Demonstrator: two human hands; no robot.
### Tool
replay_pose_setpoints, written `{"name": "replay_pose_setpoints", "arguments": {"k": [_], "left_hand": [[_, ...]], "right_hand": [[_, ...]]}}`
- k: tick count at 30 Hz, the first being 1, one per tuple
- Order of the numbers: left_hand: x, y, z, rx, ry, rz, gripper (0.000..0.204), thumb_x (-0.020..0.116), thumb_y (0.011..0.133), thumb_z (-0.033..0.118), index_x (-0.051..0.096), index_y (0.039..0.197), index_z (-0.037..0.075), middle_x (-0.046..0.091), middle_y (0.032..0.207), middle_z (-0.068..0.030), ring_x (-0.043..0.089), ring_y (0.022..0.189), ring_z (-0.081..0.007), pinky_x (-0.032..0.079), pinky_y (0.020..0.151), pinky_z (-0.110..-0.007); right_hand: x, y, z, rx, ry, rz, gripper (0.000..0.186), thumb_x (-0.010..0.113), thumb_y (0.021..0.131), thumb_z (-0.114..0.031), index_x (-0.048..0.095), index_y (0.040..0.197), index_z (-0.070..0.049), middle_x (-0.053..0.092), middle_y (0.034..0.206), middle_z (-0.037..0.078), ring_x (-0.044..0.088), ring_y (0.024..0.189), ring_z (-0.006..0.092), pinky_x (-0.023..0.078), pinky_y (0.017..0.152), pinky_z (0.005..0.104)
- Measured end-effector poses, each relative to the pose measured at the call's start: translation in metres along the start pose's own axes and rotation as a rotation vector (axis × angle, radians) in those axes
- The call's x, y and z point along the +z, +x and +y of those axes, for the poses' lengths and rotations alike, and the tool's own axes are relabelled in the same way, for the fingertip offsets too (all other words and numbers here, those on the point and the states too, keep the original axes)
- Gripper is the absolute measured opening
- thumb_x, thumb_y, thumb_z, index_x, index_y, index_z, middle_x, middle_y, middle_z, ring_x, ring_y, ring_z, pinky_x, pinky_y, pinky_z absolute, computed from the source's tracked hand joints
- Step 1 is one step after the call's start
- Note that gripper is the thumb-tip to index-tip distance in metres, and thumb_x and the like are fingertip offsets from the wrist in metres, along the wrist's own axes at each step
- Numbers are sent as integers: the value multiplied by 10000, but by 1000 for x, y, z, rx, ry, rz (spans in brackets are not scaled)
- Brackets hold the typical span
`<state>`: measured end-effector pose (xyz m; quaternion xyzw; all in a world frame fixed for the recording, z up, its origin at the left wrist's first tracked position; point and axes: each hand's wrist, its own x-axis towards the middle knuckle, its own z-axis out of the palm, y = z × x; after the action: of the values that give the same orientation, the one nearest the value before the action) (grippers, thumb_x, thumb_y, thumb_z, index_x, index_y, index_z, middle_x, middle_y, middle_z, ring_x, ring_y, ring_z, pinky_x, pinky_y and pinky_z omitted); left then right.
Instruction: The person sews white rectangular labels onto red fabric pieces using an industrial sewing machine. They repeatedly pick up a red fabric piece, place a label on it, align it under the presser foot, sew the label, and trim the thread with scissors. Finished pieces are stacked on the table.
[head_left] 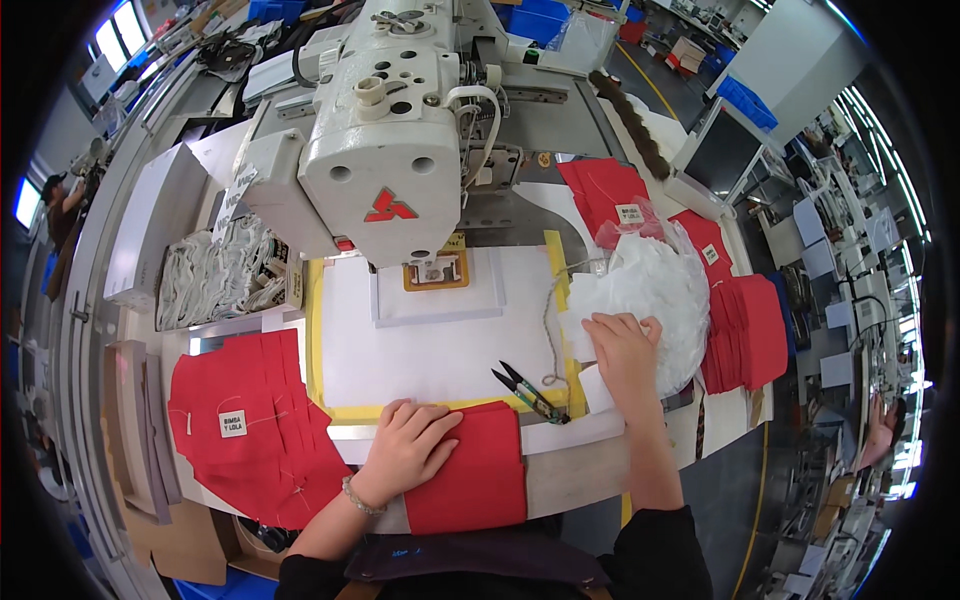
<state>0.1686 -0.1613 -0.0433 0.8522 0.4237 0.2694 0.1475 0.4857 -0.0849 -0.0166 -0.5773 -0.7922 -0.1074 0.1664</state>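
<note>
Left hand [410, 450] palm down, fingers loosely spread on the red stack [475, 475] at the near table edge; right hand [622, 355] at the white pile [640, 290], whether pinching any cannot tell. Labelled red pieces [260, 400] at left look done, thread ends loose; the near stack shows no label on top, so probably remains; yellow-edged board [430, 360] under the sewing machine [375, 150] carries no red piece; overall count unclear.

left hand [408, 446]: palm down | right hand [626, 358]: reaching farther forward
</note>
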Motion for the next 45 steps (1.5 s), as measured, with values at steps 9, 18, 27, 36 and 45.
{"name": "replay_pose_setpoints", "arguments": {"k": [9, 18, 27, 36, 45], "left_hand": [[-3, 3, 2, -27, -17, -24, 341, 708, 810, 181, 640, 1135, 103, 604, 1063, -35, 550, 970, -219, 392, 969, -421], [-2, 2, 2, -29, -26, -27, 344, 706, 815, 184, 635, 1141, 104, 596, 1058, -30, 549, 988, -211, 377, 978, -416], [-2, 1, 2, -28, -20, -18, 338, 706, 818, 185, 635, 1139, 104, 599, 1074, -27, 553, 1003, -206, 375, 977, -413], [-1, -1, 1, -28, -17, -6, 328, 706, 821, 195, 643, 1133, 115, 606, 1082, -24, 560, 1015, -200, 368, 983, -425], [-2, -3, 3, -15, 23, 16, 313, 722, 806, 195, 656, 1102, 119, 623, 1105, -21, 573, 1022, -188, 367, 983, -432]], "right_hand": [[-5, 52, 13, -158, 139, -336, 205, 712, 774, -99, 630, 958, -136, 591, 1004, -3, 573, 989, 170, 290, 932, 418], [-2, 55, 17, -139, 218, -402, 204, 710, 768, -89, 609, 938, -140, 578, 945, 5, 556, 957, 178, 288, 883, 400], [-3, 43, 5, -132, 193, -254, 362, 671, 788, -49, 616, 1137, -128, 595, 998, 28, 573, 951, 188, 325, 889, 401], [4, 34, 1, -66, 215, -127, 335, 646, 795, -5, 662, 1114, -108, 627, 1093, 62, 574, 956, 220, 355, 886, 375], [-8, 39, 11, 2, 333, -28, 279, 657, 808, 8, 690, 1073, -73, 690, 1072, 81, 629, 974, 222, 379, 978, 395]]}}
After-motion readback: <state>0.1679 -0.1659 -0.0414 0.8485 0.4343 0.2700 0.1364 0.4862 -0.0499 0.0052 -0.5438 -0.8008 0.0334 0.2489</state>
